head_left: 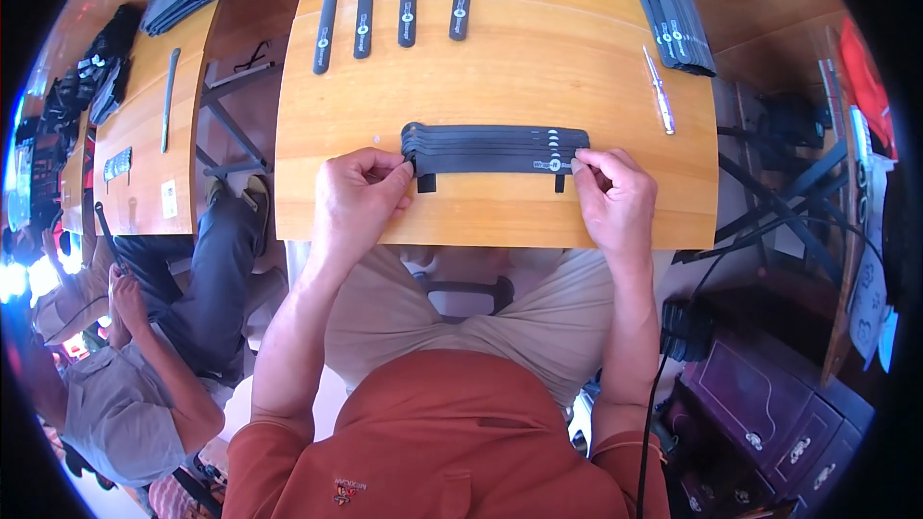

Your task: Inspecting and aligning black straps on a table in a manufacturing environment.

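A fanned stack of dark grey straps [486,146] lies sideways near the front edge of the wooden table, small pale printed marks showing toward its right end. My left hand [358,194] pinches the stack's left end between thumb and fingertips. At the opposite end, the thumb and forefinger of my right hand [620,200] close on the corner of the nearest strap. Beneath the stack's near edge, a short black tab [427,184] sticks out by my left hand and a matching black tab [560,185] near my right.
Several single straps [363,10] lie apart at the table's far side. A strap bundle [673,19] is at the far right, above a slim pen-like tool [660,91]. Leftward, a co-worker's hands [123,293] hold a dark strap beside another table [144,202].
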Available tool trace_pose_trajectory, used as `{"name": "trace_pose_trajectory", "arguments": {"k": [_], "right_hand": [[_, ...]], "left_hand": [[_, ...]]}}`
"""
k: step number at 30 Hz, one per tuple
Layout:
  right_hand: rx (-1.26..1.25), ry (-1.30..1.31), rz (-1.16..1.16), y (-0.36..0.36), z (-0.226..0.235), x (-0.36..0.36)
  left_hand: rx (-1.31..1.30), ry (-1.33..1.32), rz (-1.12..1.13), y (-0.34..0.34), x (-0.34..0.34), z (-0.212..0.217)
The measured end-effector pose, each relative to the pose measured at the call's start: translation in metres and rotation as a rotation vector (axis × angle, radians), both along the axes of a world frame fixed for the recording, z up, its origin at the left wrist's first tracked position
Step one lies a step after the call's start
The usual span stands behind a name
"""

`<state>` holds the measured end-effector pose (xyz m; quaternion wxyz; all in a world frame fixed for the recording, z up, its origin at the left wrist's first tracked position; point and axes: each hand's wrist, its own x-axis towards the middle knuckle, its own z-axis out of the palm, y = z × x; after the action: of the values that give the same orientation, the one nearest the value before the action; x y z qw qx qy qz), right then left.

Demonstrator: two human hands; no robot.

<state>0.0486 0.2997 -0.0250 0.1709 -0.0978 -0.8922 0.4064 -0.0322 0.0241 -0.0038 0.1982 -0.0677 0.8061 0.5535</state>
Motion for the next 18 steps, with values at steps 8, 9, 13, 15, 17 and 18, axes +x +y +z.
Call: {"name": "trace_pose_trajectory", "arguments": {"k": [8, 9, 13, 15, 17, 18], "right_hand": [[0.036, -0.021, -0.009, 0.002, 0.002, 0.000], [0.036, -0.030, -0.017, 0.001, 0.002, 0.001], [0.053, -0.034, -0.012, 0.000, 0.004, 0.000], [0.070, -0.018, -0.007, 0.000, 0.002, 0.001], [0.070, -0.008, -0.008, 0.000, 0.001, 0.001], [0.068, -0.004, -0.008, 0.000, 0.001, 0.001]], "left_hand": [[-0.053, 0.042, -0.034, 0.000, -0.002, -0.004], [-0.058, 0.047, -0.031, -0.001, -0.001, -0.007], [-0.226, 0.235, -0.079, -0.005, -0.001, -0.011], [-0.254, 0.262, -0.081, -0.006, 0.000, -0.010], [-0.262, 0.274, -0.096, -0.006, 0.001, -0.009], [-0.261, 0.279, -0.097, -0.005, 0.003, -0.007]]}}
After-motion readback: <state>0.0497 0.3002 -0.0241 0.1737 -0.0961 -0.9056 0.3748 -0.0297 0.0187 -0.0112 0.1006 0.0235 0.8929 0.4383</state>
